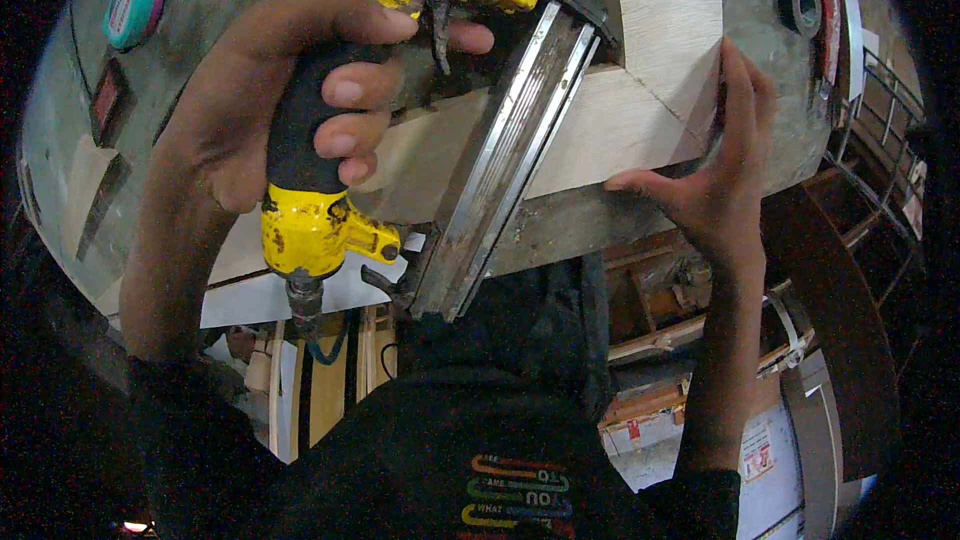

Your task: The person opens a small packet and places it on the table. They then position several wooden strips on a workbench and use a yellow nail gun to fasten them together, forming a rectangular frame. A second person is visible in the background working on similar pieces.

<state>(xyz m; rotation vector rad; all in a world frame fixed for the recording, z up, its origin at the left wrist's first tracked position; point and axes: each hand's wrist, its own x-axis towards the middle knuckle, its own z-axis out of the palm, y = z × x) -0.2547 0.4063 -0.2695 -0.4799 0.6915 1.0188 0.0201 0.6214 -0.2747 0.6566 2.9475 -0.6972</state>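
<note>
My left hand (235,105) is wrapped around the black grip of a worn yellow air nail gun (303,230), its index finger by the trigger. The long metal magazine (505,165) slants over a pale wooden board (595,130). A second pale board (668,10) meets the first at a corner. Around that corner my right hand (720,185) is closed, thumb on the near edge and fingers along the right side. The nail gun's nose is out of clear sight at the top.
The boards lie on a stained grey worktable (560,225). A tape roll (800,4) and a red object (828,25) lie at the far right. At the far left is a round teal and pink thing (133,2). Planks (335,390) stand below the table edge.
</note>
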